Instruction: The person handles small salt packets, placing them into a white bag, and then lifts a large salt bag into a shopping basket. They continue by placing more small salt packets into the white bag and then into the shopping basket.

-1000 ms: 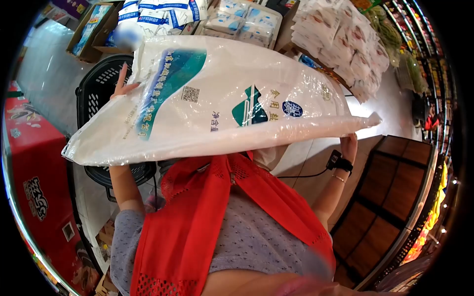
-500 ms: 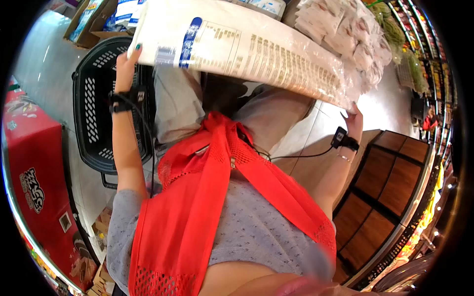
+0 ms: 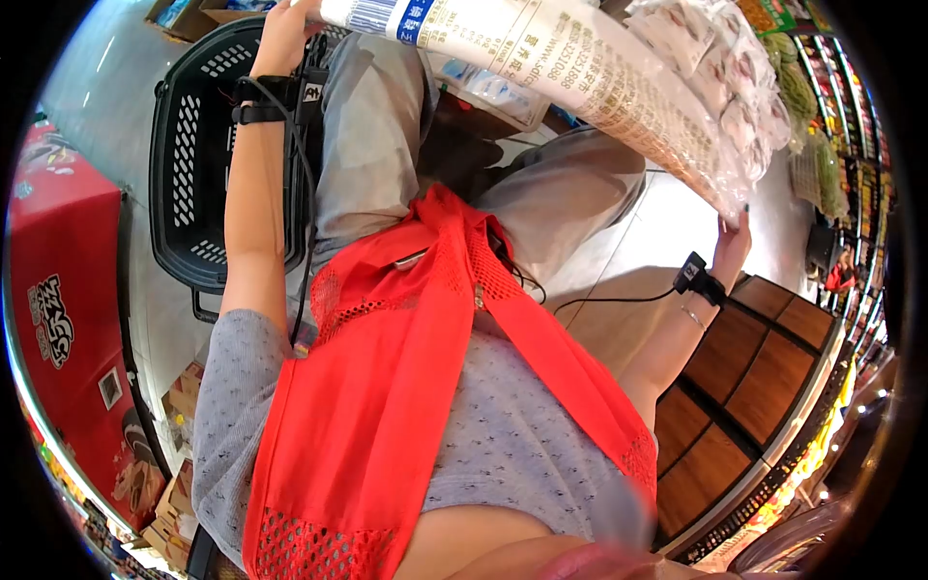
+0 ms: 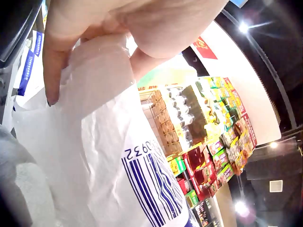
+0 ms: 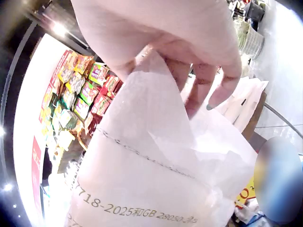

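Note:
A large white plastic sack [image 3: 580,68] with gold print stretches across the top of the head view between both hands. My left hand [image 3: 282,41] grips its left end, beside a blue label. In the left wrist view the thumb and fingers of that hand [image 4: 128,23] close round the gathered white film above a blue barcode [image 4: 151,187]. At the sack's right end, my right hand [image 3: 733,246] holds a corner. The right wrist view shows this corner [image 5: 151,85] pinched between thumb and fingers, with a stitched seam running below.
On the floor at left stands a black shopping basket [image 3: 188,145]. White packets [image 3: 720,77] are heaped beyond the sack's right end. A wooden-topped display [image 3: 735,377] is at right, a red stand [image 3: 68,290] at left. Cables run along both arms.
The sack has turned from its large-logo face to a gold-printed face and moved up and away. Both hands still hold its ends; the left has moved farther forward, uncovering the legs and basket.

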A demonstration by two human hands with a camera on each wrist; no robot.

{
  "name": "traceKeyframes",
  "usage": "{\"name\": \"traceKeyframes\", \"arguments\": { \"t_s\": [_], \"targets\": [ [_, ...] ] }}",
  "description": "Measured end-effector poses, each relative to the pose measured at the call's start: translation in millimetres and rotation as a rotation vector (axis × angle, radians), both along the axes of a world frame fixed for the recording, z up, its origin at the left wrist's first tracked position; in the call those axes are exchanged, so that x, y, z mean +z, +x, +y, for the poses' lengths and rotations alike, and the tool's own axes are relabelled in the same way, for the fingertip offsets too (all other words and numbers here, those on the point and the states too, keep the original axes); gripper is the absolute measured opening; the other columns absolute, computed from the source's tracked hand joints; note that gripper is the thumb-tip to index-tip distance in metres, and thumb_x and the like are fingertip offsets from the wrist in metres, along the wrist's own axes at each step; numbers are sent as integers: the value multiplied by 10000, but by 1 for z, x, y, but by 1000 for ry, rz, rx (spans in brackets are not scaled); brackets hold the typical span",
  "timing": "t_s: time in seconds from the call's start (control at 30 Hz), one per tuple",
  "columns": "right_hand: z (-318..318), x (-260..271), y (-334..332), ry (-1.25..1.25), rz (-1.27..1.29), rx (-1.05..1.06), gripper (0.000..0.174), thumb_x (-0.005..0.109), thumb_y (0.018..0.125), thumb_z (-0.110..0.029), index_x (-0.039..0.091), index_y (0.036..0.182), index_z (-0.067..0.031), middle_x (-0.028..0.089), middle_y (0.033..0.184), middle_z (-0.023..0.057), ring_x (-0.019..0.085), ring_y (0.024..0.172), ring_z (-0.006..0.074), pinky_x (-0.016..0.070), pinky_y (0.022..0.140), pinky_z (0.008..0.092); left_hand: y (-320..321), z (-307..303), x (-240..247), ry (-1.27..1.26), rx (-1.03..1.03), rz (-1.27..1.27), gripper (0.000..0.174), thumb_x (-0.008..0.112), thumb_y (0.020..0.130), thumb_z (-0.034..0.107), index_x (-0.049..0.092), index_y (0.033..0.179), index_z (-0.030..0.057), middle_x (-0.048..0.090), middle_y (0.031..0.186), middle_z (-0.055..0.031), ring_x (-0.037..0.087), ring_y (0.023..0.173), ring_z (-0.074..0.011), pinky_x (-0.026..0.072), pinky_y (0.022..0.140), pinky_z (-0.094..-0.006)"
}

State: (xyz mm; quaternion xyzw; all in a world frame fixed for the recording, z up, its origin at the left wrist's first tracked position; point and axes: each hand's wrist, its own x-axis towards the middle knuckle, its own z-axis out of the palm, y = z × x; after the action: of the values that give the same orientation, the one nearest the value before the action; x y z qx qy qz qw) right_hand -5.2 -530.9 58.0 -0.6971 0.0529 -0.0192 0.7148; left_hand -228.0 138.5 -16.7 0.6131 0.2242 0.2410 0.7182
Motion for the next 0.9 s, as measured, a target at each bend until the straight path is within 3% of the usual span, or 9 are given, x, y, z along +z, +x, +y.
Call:
{"name": "traceKeyframes", "arguments": {
  "t_s": [0.17, 0.27, 0.33, 0.43, 0.5, 0.57, 0.8, 0.83, 0.9],
  "targets": [
    [12, 19, -26, 428, -28, 64, 387, 501, 872, -151, 436, 1182, 72, 464, 1214, 167, 447, 1123, 241, 345, 995, 388, -9, -7, 9, 77, 6, -96, 326, 540, 865, 281, 575, 1044, 10, 590, 990, -25, 549, 898, -121, 432, 790, -276],
    [-1, -4, -28, 263, 22, 0, 377, 513, 866, -135, 450, 1162, 88, 497, 1169, 164, 487, 1070, 235, 388, 958, 358, -22, -14, 10, -67, 86, -56, 318, 517, 879, 277, 583, 1031, 5, 599, 955, -22, 559, 871, -109, 435, 781, -258],
    [-5, -20, -36, 180, 90, -56, 333, 543, 849, -105, 498, 1105, 103, 556, 1059, 142, 557, 926, 199, 480, 806, 300, -37, -22, 6, -2, 155, 84, 342, 590, 830, 324, 615, 950, 4, 598, 846, -6, 548, 800, -89, 418, 731, -223],
    [-4, -45, -55, -76, 220, -96, 349, 564, 839, -125, 510, 1100, 101, 571, 1050, 139, 563, 935, 209, 473, 823, 312, -64, -28, -8, 371, 242, 390, 398, 651, 756, 330, 640, 977, 0, 646, 787, -35, 584, 703, -104, 422, 651, -223],
    [-8, -70, -59, -220, 258, -100, 399, 618, 812, -171, 522, 1051, 133, 577, 997, 152, 578, 867, 215, 496, 731, 305, -80, -39, -15, 642, 281, 506, 399, 668, 734, 294, 624, 1007, 6, 656, 792, -102, 592, 692, -120, 438, 645, -235],
    [-1, -76, -67, -265, 243, -116, 409, 636, 802, -195, 536, 997, 149, 585, 934, 158, 588, 796, 215, 507, 654, 306, -93, -49, -19, 614, 294, 485, 395, 660, 750, 293, 622, 1006, -5, 658, 792, -113, 593, 680, -122, 440, 644, -235],
    [13, -88, -68, -583, 62, -137, 375, 603, 824, -281, 581, 637, 42, 521, 544, 21, 437, 464, 83, 329, 413, 250, -114, -74, -28, 459, 362, 549, 338, 653, 768, 267, 638, 917, -36, 638, 682, -68, 536, 636, -57, 413, 585, -223],
    [14, -90, -67, -586, 46, -151, 378, 600, 827, -281, 574, 633, 43, 514, 537, 22, 430, 452, 84, 323, 403, 250, -116, -76, -21, 543, 348, 634, 337, 658, 758, 260, 635, 917, -37, 648, 679, -82, 553, 615, -77, 419, 582, -237],
    [26, -78, -75, -533, 63, -172, 395, 607, 824, -291, 555, 599, 30, 508, 565, 5, 410, 494, 72, 310, 430, 240, -117, -62, -24, 830, 315, 735, 290, 649, 732, 203, 632, 897, -34, 630, 867, -161, 580, 831, -241, 433, 762, -329]
  ]
}}
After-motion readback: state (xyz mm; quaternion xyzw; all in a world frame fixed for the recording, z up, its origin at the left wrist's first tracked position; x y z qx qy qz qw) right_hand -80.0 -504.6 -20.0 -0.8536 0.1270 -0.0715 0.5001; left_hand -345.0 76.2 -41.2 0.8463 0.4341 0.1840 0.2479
